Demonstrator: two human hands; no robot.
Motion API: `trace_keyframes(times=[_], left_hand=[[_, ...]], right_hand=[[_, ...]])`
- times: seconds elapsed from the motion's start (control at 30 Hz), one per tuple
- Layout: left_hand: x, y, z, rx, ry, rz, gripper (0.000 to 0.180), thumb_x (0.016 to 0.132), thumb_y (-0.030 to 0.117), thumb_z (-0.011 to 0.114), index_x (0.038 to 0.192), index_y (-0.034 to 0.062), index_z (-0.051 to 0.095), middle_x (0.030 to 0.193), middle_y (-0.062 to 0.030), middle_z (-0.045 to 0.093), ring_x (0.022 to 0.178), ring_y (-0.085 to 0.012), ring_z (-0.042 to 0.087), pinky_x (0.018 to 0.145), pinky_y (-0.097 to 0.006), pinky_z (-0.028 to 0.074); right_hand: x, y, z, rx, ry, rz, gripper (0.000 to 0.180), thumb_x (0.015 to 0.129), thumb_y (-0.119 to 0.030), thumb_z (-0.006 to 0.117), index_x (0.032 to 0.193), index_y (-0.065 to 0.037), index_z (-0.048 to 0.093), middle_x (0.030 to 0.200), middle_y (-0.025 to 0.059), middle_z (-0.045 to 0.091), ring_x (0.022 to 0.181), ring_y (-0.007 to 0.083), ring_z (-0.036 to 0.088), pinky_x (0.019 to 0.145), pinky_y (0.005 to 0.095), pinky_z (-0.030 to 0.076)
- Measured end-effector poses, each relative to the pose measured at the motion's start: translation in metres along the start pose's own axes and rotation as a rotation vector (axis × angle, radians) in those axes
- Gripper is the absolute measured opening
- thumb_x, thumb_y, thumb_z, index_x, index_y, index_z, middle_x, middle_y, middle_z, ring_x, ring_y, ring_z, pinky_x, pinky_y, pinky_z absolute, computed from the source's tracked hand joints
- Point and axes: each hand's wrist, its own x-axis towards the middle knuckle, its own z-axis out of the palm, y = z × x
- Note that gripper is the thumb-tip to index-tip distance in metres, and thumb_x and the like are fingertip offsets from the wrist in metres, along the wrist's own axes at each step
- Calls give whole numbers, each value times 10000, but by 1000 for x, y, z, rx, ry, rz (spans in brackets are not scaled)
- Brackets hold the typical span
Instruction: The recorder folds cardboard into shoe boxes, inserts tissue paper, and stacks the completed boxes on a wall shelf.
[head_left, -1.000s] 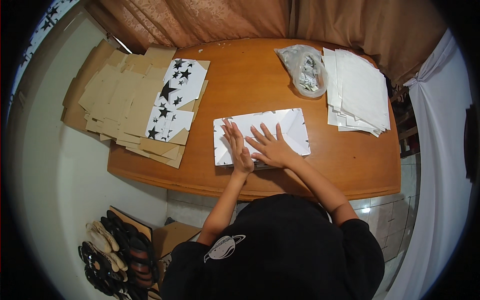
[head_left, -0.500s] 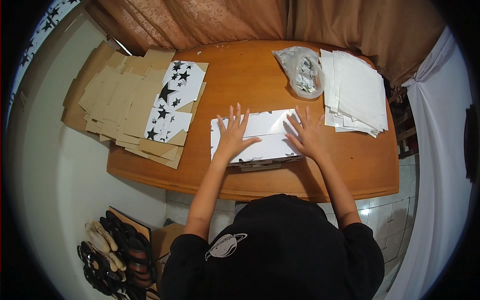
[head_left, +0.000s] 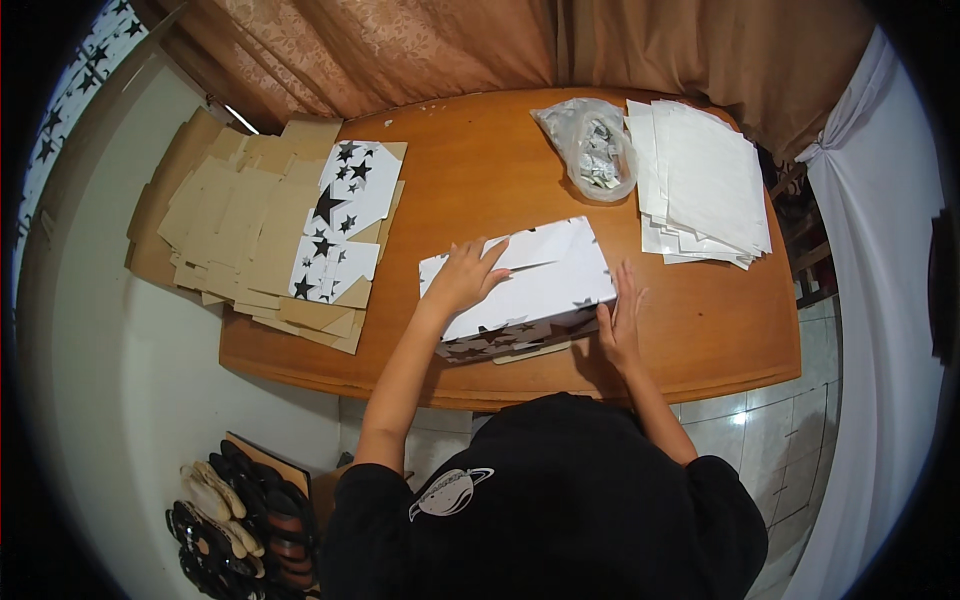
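Observation:
A white cardboard box with black stars point(head_left: 540, 285) lies on the wooden table in front of me, turned at an angle. Two white flaps meet along its top, with a narrow dark gap at the seam. My left hand point(head_left: 465, 278) rests on the left part of the top, fingers spread. Against the box's right end stands my right hand point(head_left: 622, 315), its fingers stretched out; the palm's contact is partly hidden. Below the near side, a strip of light brown cardboard point(head_left: 540, 352) pokes out, the rest of it covered by the box.
On the left, flat brown cardboard pieces point(head_left: 225, 215) are piled up, with a star-patterned white piece point(head_left: 345, 220) on top. At the back right are a clear plastic bag point(head_left: 600, 155) of small silvery packets and a stack of white sheets point(head_left: 705, 185). Shoes point(head_left: 240, 510) sit lower left.
The box has turned, its right end swinging away from me, and more of its starred near side shows. My right hand has slid off the top to the right end.

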Motion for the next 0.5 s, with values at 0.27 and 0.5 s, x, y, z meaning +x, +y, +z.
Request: trace_keyframes(times=[0.27, 0.5], left_hand=[[21, 58, -13, -306, 409, -242, 486, 910, 326, 442, 1305, 51, 370, 1035, -243, 526, 894, -407, 544, 748, -446, 449], [15, 81, 4, -486, 512, -500, 622, 912, 349, 425, 1358, -22, 201, 1218, -281, 424, 1086, -430, 448, 894, -447, 380]], right_hand=[[17, -13, -8, 115, 124, 36, 998, 735, -510, 622, 1399, -17, 64, 1444, 198, 142, 1308, 365, 209, 1047, 539, 4], [52, -84, -19, -256, -107, 190, 1289, 525, -686, 679, 1404, -50, -17, 1439, 261, 12, 1342, 394, 44, 942, 692, -38]])
